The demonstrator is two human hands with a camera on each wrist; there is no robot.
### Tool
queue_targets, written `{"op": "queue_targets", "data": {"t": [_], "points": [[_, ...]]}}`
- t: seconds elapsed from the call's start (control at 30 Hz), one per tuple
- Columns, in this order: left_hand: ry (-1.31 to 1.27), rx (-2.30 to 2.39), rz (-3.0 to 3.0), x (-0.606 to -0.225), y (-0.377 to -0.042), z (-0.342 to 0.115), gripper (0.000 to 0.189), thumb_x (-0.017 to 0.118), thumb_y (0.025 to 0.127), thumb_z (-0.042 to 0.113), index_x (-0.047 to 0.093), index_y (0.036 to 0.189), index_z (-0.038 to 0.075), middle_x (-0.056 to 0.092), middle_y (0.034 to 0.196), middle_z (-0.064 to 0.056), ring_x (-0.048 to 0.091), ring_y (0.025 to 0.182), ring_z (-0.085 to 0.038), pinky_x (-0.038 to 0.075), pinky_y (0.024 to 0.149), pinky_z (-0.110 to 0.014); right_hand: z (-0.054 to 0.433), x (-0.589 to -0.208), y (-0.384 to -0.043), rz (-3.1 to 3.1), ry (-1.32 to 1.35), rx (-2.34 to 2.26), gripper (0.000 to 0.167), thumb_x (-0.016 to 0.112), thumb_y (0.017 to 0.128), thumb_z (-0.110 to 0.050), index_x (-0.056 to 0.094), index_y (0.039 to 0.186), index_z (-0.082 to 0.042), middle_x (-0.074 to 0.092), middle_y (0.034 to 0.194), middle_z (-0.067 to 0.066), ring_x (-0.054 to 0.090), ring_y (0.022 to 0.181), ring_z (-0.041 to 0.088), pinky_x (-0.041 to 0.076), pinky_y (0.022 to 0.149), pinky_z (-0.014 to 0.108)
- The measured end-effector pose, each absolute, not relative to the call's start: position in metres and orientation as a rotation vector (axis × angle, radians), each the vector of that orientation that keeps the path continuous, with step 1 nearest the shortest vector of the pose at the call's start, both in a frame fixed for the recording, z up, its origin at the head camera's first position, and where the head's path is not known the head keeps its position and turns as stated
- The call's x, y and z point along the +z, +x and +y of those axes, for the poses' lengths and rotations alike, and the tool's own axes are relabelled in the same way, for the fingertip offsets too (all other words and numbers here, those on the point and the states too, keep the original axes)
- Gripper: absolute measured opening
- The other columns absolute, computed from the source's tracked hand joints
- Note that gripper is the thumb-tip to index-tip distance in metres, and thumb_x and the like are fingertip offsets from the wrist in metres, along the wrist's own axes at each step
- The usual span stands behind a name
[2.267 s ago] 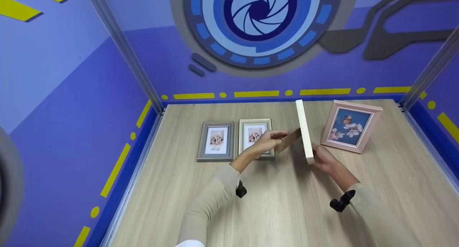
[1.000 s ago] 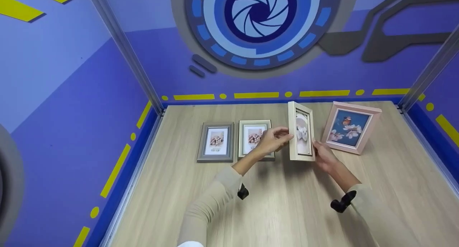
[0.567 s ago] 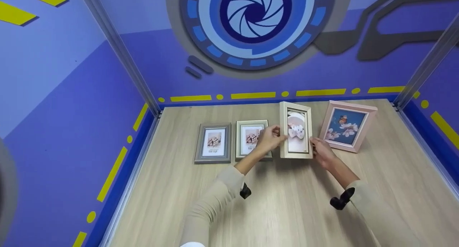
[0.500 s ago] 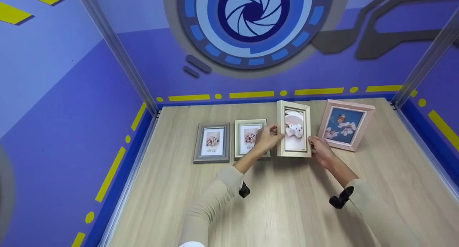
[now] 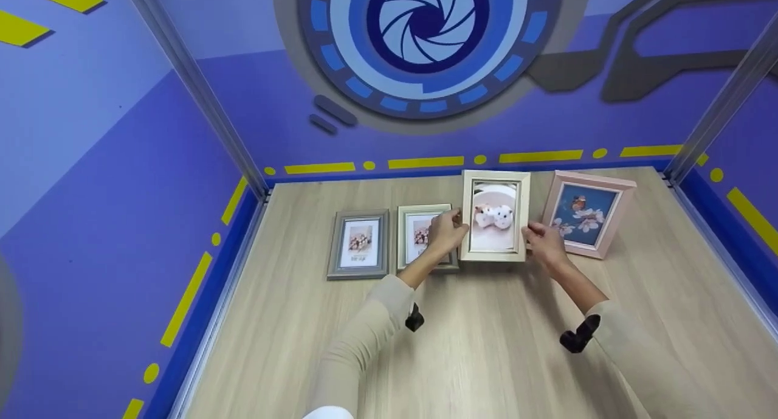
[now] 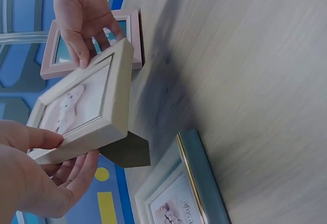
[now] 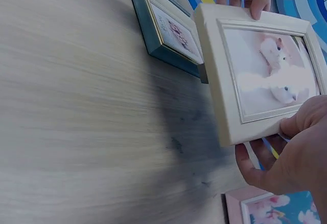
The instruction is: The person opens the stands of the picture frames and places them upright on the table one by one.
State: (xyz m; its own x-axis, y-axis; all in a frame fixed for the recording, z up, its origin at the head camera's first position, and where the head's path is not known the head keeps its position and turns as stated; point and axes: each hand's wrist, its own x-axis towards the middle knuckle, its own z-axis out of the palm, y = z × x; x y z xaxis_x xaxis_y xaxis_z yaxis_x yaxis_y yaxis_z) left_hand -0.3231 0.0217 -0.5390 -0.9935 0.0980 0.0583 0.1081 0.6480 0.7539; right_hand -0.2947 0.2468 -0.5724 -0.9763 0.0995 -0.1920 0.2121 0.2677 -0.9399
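Between both hands is a cream photo frame (image 5: 495,256) with a picture of two small white-and-brown animals, its face turned toward the head camera. My left hand (image 5: 447,233) pinches its left edge, thumb on the front and fingers behind. On the right edge, my right hand (image 5: 547,244) grips it the same way, thumb in front. In the left wrist view a stand flap (image 6: 127,150) sticks out from the back of the frame. The frame is raised over the table, its shadow falling on the wood.
A grey photo frame (image 5: 333,249) and a pale gold one (image 5: 404,209), partly behind my left hand, lie at the left on the wooden table (image 5: 474,346). A pink frame (image 5: 617,215) with a flower picture stands at the right. Blue printed walls (image 5: 243,103) enclose the table.
The cream frame, edge-on at first, has turned to face the head camera and shifted slightly left. My left hand has moved from the stand flap to the frame's left edge.
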Motion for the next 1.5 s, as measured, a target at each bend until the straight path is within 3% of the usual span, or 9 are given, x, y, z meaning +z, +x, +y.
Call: {"op": "queue_targets", "data": {"t": [0.1,0.23,0.5,0.67,0.77,1.1,1.3,1.5], "points": [[-0.198,-1.242,-2.839,-0.542,-0.330,0.021,0.019,0.066,0.089,0.010,0.074,0.106,0.009,0.075,0.093,-0.004,0.063,0.080,-0.014,0.048,0.065,-0.023,0.246,-0.569,-0.299,2.471,0.293,-1.843,0.046,0.047,0.107,-0.012,0.045,0.148,0.008,0.054,0.140,0.033,0.063,0.107,0.014,0.061,0.087,0.028],[-0.223,-1.229,-2.780,-0.548,-0.338,0.022,0.015,0.068,0.087,0.005,0.074,0.101,0.006,0.076,0.092,-0.008,0.068,0.081,-0.018,0.053,0.068,-0.025,0.245,-0.568,-0.305,2.515,0.289,-1.875,0.044,0.051,0.106,-0.010,0.049,0.146,0.008,0.057,0.135,0.034,0.064,0.098,0.007,0.062,0.084,0.027],[-0.191,-1.310,-2.672,-0.565,-0.350,0.035,0.031,0.070,0.086,-0.002,0.075,0.116,0.005,0.079,0.099,-0.012,0.076,0.094,-0.025,0.060,0.084,-0.029,0.252,-0.577,-0.313,2.557,0.365,-1.883,0.043,0.057,0.103,-0.008,0.053,0.143,0.006,0.057,0.139,0.032,0.065,0.094,0.001,0.061,0.082,0.023],[-0.174,-1.208,-2.605,-0.576,-0.356,0.046,0.017,0.070,0.087,-0.001,0.076,0.102,0.003,0.080,0.099,-0.013,0.077,0.097,-0.029,0.061,0.085,-0.037,0.253,-0.583,-0.319,2.611,0.412,-1.946,0.040,0.063,0.099,-0.004,0.058,0.136,0.008,0.058,0.134,0.032,0.062,0.081,-0.009,0.056,0.068,0.011],[-0.180,-1.173,-2.583,-0.580,-0.358,0.051,0.010,0.071,0.088,0.001,0.075,0.096,0.002,0.079,0.095,-0.013,0.076,0.095,-0.031,0.061,0.081,-0.039,0.254,-0.585,-0.322,2.599,0.447,-1.989,0.040,0.061,0.099,-0.002,0.057,0.138,0.008,0.057,0.134,0.032,0.061,0.077,-0.012,0.055,0.062,0.011],[-0.170,-1.180,-2.583,-0.590,-0.359,0.054,0.015,0.069,0.090,0.003,0.077,0.102,0.005,0.080,0.100,-0.012,0.076,0.098,-0.030,0.060,0.087,-0.038,0.253,-0.598,-0.322,2.565,0.483,-2.011,0.041,0.059,0.100,-0.002,0.055,0.141,0.006,0.056,0.137,0.031,0.063,0.083,-0.005,0.059,0.070,0.017],[-0.198,-1.208,-2.629,-0.588,-0.361,0.053,0.017,0.067,0.092,0.003,0.076,0.106,0.006,0.079,0.104,-0.012,0.075,0.099,-0.030,0.060,0.087,-0.037,0.254,-0.600,-0.324,2.776,0.465,-1.831,0.037,0.059,0.100,-0.004,0.060,0.135,0.007,0.062,0.130,0.032,0.061,0.087,-0.001,0.045,0.064,0.004],[-0.240,-1.206,-2.705,-0.584,-0.360,0.050,0.016,0.064,0.090,-0.001,0.072,0.103,0.005,0.078,0.097,-0.013,0.073,0.092,-0.033,0.059,0.079,-0.039,0.255,-0.598,-0.327,2.825,0.358,-1.723,0.039,0.056,0.101,-0.005,0.057,0.138,0.008,0.061,0.131,0.034,0.067,0.095,0.017,0.042,0.062,0.004]]}}
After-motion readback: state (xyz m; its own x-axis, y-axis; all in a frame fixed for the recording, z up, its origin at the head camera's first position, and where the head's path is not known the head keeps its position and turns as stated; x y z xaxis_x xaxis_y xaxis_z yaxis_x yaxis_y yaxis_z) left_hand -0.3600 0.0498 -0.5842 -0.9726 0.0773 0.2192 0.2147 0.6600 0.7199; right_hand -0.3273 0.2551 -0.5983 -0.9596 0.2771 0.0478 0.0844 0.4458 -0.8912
